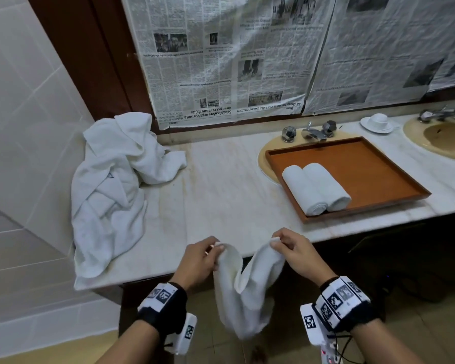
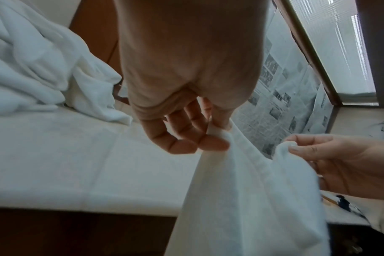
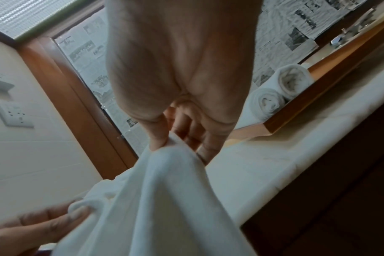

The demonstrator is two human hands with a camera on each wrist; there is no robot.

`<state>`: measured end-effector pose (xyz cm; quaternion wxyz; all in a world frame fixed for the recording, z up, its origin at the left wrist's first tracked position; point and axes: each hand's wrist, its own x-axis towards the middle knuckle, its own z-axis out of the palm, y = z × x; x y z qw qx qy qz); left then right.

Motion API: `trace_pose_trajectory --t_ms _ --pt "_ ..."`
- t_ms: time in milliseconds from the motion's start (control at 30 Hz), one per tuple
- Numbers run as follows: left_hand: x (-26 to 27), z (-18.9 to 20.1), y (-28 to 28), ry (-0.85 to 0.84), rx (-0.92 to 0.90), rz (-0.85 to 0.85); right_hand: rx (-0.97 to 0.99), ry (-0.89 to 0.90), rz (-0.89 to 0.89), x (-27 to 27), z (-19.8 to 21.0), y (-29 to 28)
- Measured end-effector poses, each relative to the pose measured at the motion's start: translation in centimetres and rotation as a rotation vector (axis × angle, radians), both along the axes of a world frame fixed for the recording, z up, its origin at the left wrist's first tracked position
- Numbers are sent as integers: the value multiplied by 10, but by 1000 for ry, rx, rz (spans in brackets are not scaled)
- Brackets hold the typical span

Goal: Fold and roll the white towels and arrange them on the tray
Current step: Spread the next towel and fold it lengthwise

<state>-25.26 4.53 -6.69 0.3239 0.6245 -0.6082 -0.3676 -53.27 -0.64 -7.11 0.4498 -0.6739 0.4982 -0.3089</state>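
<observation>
Head view, lower centre: left hand (image 1: 199, 261) and right hand (image 1: 298, 254), each pinching one upper corner of a white towel (image 1: 243, 292) between thumb and fingers; cloth sagging between the two grips and hanging below the front edge of the marble counter (image 1: 221, 195). Right of centre: wooden tray (image 1: 378, 169) over a sink basin, carrying two rolled towels (image 1: 317, 189) side by side, touching, near the tray's lower left corner. Left of frame: heap of unfolded white towels (image 1: 111, 185) on the counter against the tiled wall. Upper half: newspaper sheets (image 1: 221, 56) across the back. Upper right: faucet (image 1: 313, 132) just behind the tray; cup on saucer (image 1: 377, 122) beside a second basin (image 1: 441, 137). Wrist views: pinch grips at the towel corners confirmed.
</observation>
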Motion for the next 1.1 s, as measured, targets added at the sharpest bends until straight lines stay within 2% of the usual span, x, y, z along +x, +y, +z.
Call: trace_pose_trajectory --t_ms 167,333,533,967,1100 --pt "53 42 4 -65 -112 103 -123 -54 -61 -18 37 -26" --pt "89 80 -13 -151 -169 196 -192 32 -85 -46 77 -64" --pt "89 111 -43 -141 -306 286 -247 69 3 -44 108 -96" --pt "107 166 -99 -266 -437 338 -290 -26 -71 -11 177 -159" --pt "116 183 -109 -287 -483 370 -362 43 -35 -7 194 -169"
